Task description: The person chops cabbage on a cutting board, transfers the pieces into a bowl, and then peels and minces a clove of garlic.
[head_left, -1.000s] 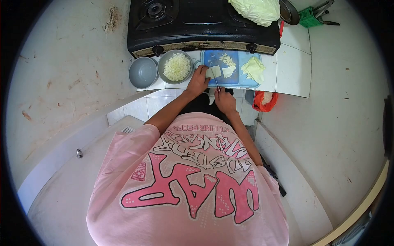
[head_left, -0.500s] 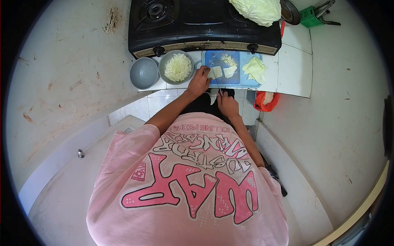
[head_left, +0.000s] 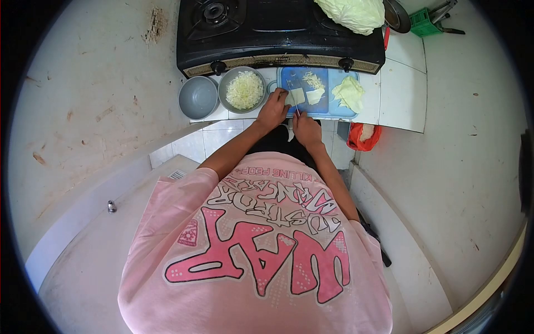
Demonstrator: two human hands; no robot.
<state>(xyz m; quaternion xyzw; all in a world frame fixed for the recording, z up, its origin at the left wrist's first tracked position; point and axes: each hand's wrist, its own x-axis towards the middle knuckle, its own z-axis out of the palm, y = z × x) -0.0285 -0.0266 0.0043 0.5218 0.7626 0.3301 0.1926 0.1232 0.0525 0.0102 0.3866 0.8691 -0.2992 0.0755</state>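
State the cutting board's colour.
The cutting board is blue, darker left, paler right, as the head view shows.

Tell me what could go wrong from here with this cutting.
The left hand has its fingertips close to the narrow metal knife in the right hand, so a slip might nick them.

The round grey bowl of pale shredded cabbage stands near the front edge of the white tiled counter; a knock from the left arm could spill it.
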